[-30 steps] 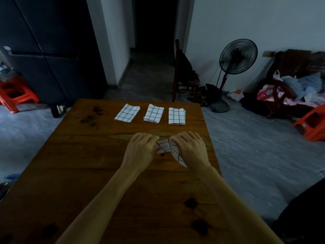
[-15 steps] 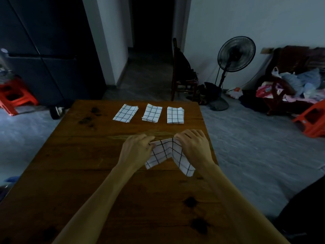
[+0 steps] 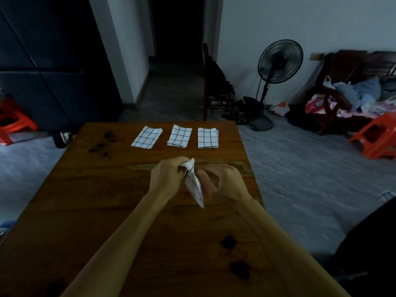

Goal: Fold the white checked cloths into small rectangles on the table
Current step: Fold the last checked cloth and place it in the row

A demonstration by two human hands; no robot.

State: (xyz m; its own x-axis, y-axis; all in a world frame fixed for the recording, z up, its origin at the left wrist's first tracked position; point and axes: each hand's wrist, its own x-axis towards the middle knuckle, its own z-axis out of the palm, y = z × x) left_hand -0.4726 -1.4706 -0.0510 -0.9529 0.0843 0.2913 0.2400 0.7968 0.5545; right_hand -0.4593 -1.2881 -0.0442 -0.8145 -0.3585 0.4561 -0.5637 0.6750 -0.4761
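My left hand (image 3: pixel 169 179) pinches the white checked cloth (image 3: pixel 194 185); my blurred right hand (image 3: pixel 222 183) touches it, grip unclear.
It hangs above the table (image 3: pixel 85 200), near three folded cloths (image 3: pixel 179 136).

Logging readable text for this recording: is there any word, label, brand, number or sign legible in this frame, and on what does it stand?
None can be read.
The folded checked cloths on the table carry only a grid pattern, as does the cloth in hand.
The standing fan shows no legible brand; too dark.
The orange stool has a small pale spot, too blurred to read.
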